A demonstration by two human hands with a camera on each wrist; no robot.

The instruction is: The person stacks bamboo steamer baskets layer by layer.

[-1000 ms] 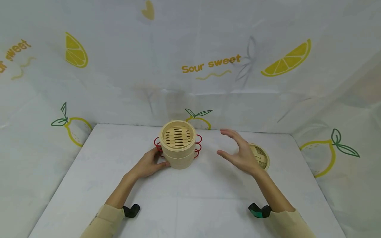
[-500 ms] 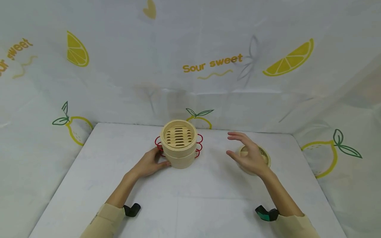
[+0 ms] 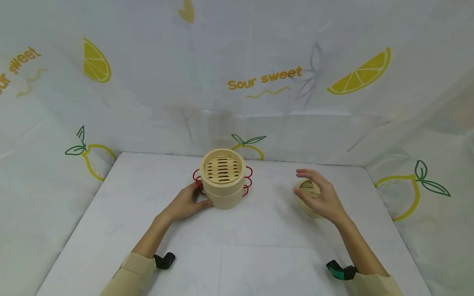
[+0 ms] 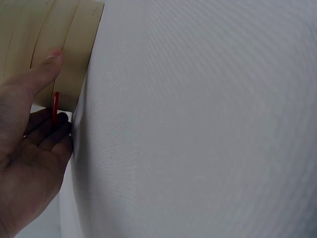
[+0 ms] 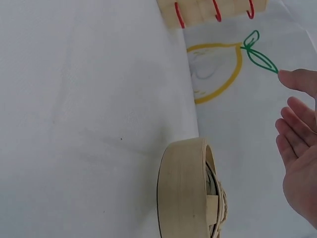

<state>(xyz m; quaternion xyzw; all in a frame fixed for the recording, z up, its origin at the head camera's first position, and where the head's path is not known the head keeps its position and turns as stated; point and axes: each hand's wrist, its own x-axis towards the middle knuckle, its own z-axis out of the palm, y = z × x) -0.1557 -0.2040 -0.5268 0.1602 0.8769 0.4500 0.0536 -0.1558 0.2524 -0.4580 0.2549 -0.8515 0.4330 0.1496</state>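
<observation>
A stack of small bamboo steamer baskets [image 3: 224, 191] with red side handles stands upright near the table's back edge, its slatted top tier uncovered. My left hand [image 3: 187, 202] holds its left side low down. In the left wrist view, the thumb [image 4: 47, 69] lies on the bamboo wall and the fingers [image 4: 49, 131] reach round beside a red handle [image 4: 55, 106]. To the right, a round bamboo steamer lid [image 5: 183, 193] lies on the table, partly hidden in the head view. Over it hovers my right hand [image 3: 322, 197], fingers loosely bent and holding nothing.
The white table [image 3: 237, 255] ends at a back wall of white sheeting [image 3: 155, 82] printed with lemons and lettering. More sheeting hangs on both sides. Table surface lies between the stack and the lid.
My right hand has moved right and slightly down, from beside the stack to over the lid. My left hand and the steamer stack have stayed in place.
</observation>
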